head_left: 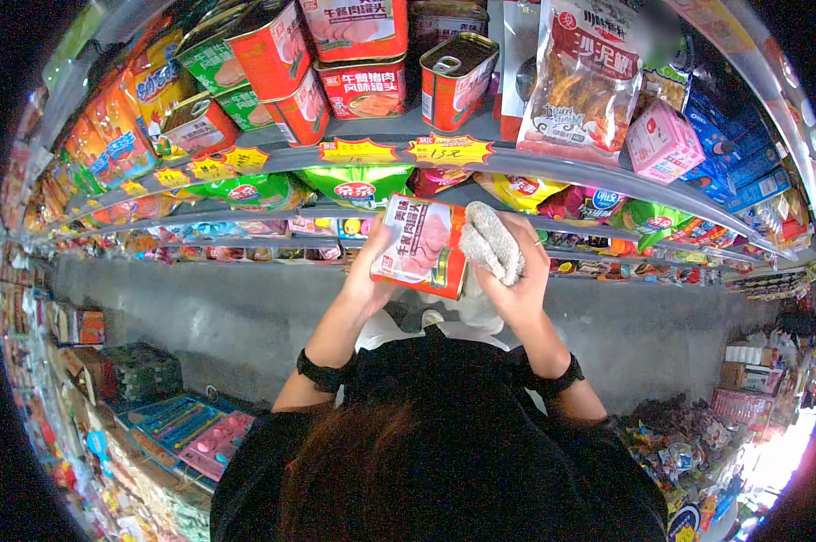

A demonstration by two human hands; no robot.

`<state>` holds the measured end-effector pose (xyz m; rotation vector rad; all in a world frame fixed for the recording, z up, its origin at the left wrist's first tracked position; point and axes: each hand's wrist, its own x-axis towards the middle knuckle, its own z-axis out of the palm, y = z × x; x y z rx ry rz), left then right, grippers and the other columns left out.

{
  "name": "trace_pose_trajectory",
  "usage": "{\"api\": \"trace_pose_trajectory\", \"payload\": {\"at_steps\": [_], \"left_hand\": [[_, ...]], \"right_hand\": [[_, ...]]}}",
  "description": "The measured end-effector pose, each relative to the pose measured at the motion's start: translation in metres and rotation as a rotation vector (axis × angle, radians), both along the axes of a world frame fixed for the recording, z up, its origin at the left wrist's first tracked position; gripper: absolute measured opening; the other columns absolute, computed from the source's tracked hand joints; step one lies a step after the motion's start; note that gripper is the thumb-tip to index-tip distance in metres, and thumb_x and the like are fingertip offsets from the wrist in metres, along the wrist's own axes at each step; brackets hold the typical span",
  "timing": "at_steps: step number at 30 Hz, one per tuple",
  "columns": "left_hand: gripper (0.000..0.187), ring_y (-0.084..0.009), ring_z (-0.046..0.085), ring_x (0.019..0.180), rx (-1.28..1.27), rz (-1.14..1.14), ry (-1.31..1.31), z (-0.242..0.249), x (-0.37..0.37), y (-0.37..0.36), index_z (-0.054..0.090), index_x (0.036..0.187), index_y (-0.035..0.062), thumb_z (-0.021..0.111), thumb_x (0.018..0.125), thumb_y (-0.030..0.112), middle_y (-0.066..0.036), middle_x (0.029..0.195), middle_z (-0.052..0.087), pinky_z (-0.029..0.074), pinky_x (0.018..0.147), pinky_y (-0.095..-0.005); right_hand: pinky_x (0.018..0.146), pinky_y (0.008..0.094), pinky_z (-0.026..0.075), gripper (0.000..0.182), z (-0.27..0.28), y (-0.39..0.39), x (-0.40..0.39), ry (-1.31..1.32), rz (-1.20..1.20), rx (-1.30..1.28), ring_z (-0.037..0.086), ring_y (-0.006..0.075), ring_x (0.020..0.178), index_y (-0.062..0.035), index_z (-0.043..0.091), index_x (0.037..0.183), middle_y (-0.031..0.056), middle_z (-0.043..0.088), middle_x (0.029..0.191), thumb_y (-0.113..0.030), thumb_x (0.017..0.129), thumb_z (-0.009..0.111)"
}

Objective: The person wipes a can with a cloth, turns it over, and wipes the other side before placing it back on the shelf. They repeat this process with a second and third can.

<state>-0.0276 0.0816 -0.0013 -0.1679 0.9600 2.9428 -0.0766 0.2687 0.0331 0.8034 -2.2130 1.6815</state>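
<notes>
My left hand (369,268) grips a red luncheon meat can (419,246) by its left side, the printed label facing up toward me. Folded in my right hand (527,282) is a grey cloth (492,242), pressed against the can's right end. Both hands are held in front of my body, just short of the shelf edge. On the shelf above them stand more cans of the same kind, among them a lone red can (458,83) and a stacked pair with a lower can (363,88).
Yellow and red price tags (449,150) line the shelf edge. To the right stand a brown snack pouch (581,86) and a pink box (664,142). Lower shelves hold green snack bags (354,185). Behind me on the left lie boxed goods (186,434) above the grey floor (218,307).
</notes>
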Motion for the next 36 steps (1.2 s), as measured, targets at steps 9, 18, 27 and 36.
{"api": "trace_pose_trajectory", "payload": {"at_steps": [9,18,27,36], "left_hand": [[0.042,-0.0224,0.056,0.102,0.181,-0.152,-0.227,-0.008,0.005,0.0,0.049,0.118,0.0071,0.048,0.079,0.025,-0.009,0.112,0.057,0.04,0.093,-0.0411],[0.048,-0.0237,0.053,0.108,0.184,-0.065,-0.111,-0.014,-0.006,0.0,0.045,0.124,0.0075,0.043,0.089,0.041,-0.01,0.119,0.054,0.041,0.093,-0.0427],[0.05,-0.0277,0.044,0.118,0.224,-0.06,-0.007,-0.018,-0.004,-0.003,0.036,0.131,0.006,0.032,0.093,0.038,-0.013,0.129,0.044,0.034,0.099,-0.0451],[0.049,-0.0261,0.049,0.114,0.097,0.196,-0.077,-0.008,-0.005,0.0,0.041,0.128,0.0079,0.037,0.091,0.04,-0.01,0.124,0.051,0.037,0.097,-0.0445]], "right_hand": [[0.092,0.0374,0.041,0.047,0.033,0.003,-0.017,0.166,-0.062,0.082,0.052,0.0315,0.106,-0.0009,0.057,0.109,0.0161,0.055,0.115,-0.006,0.062,0.059],[0.071,0.0326,0.049,0.048,0.032,0.004,0.01,0.497,0.184,0.602,0.057,0.0195,0.079,-0.0155,0.059,0.106,-0.0015,0.056,0.113,-0.014,0.058,0.065],[0.065,0.0331,0.05,0.039,0.033,0.015,0.0,0.574,0.113,0.692,0.059,0.0214,0.079,-0.0177,0.058,0.105,0.0027,0.054,0.106,-0.018,0.066,0.059],[0.068,0.035,0.05,0.042,0.015,0.008,0.01,0.474,0.052,0.625,0.059,0.023,0.08,-0.0161,0.06,0.103,0.0018,0.053,0.108,-0.017,0.061,0.064]]}}
